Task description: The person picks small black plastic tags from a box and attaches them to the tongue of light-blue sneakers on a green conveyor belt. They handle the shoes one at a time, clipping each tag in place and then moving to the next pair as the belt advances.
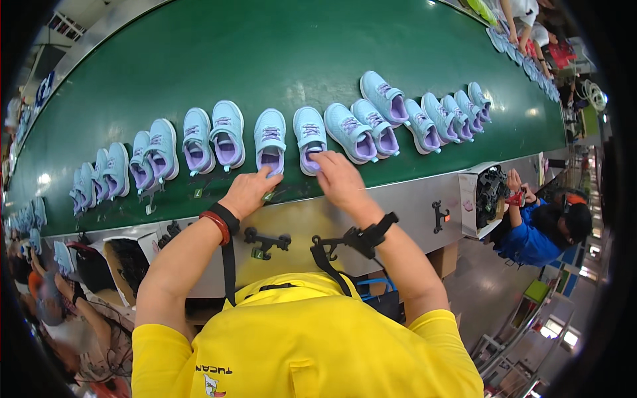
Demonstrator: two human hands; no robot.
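Two light blue sneakers with lilac linings stand side by side in front of me, toes pointing away. My left hand [248, 191] has its fingers closed at the heel of the left sneaker [271, 132]. A small dark piece with a green tag [268, 196] shows beside those fingers. My right hand [340, 178] grips the heel opening of the right sneaker [309, 129], fingertips reaching into the collar; what lies under them is partly hidden. Black plastic shoe hangers [267, 243] lie on the metal ledge below my hands.
Matching sneakers line the green conveyor belt [285, 53] on both sides, one pair [219, 136] close at left, another [361, 129] at right. A white box of black hangers [469, 199] sits at right, beside a person in blue [531, 232]. More people work at the far left.
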